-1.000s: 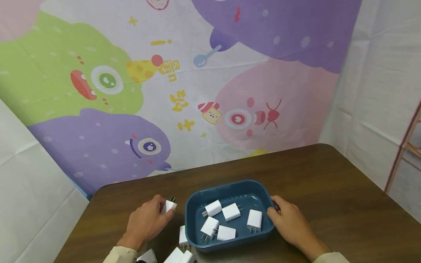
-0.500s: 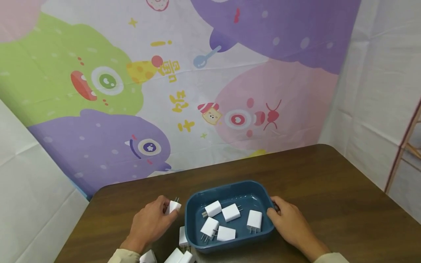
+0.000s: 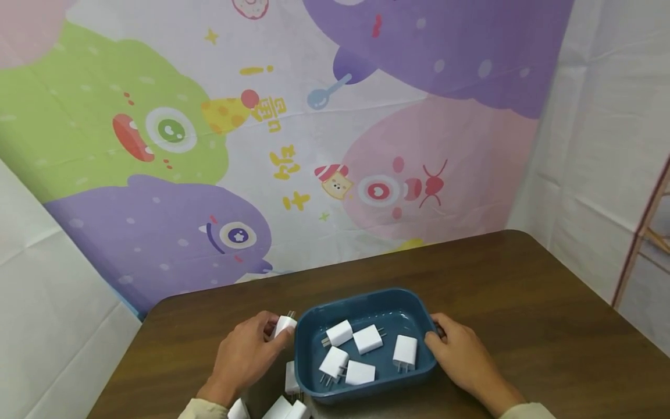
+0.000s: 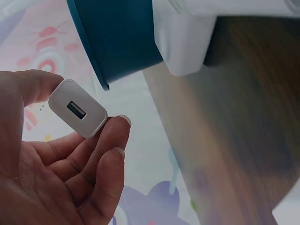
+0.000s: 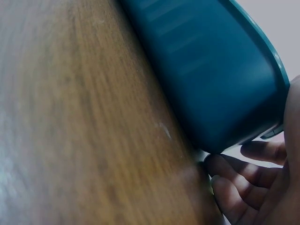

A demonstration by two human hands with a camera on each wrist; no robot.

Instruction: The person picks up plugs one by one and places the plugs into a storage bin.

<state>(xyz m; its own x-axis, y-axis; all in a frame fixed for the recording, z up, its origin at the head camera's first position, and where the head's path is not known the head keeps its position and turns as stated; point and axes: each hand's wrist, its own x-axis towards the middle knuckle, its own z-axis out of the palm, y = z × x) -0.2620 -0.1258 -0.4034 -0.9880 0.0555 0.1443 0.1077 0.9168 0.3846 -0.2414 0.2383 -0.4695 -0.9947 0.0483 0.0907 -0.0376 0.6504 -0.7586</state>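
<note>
My left hand [image 3: 243,355] pinches a white USB charger [image 3: 285,326] between thumb and fingers, just off the left end of the blue tray [image 3: 366,391]. In the left wrist view, the USB port of that charger [image 4: 89,115] faces the camera, and its prongs are hidden. Several white chargers [image 3: 368,338] lie inside the tray, prongs showing. The tray's right end is gripped by my right hand [image 3: 463,352], thumb at the rim. In the right wrist view, its curled fingers [image 5: 229,187] reach under the end of the tray [image 5: 211,75].
More white chargers [image 3: 280,408] lie on the wooden table [image 3: 523,302] at the tray's near left, partly cut off by the frame edge. One charger [image 3: 292,378] sits close against the tray's left wall. A cartoon-printed cloth [image 3: 314,145] hangs behind the table.
My left hand has moved right with the charger, from a short way off to close beside the tray's left rim. My right hand and the tray have stayed in place.
</note>
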